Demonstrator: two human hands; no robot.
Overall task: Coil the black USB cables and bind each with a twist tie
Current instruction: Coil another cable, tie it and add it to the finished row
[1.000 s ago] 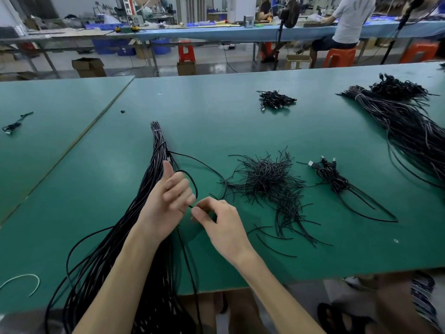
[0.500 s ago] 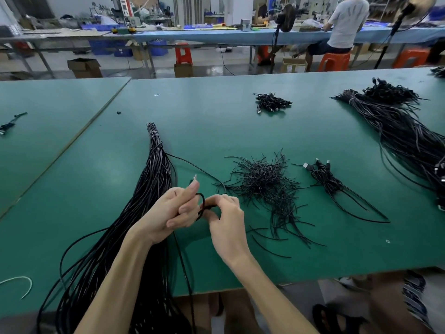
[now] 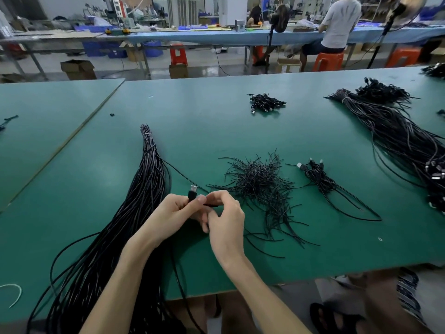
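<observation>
At the frame's centre, the left hand (image 3: 172,213) is gripping a black USB cable (image 3: 192,194), its plug pointing up. The right hand (image 3: 225,214) is pinching that cable beside it. The twist ties (image 3: 261,182) are lying heaped just right of the hands.

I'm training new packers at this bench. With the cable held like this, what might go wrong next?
1. The left hand and right hand pinch the cable near its USB plug; a loose grip may let the coil spring open.
2. Its tail runs back to the long cable bundle and may snag there.
3. The twist tie pile lies apart, so reaching for one leaves a single hand holding.
</observation>
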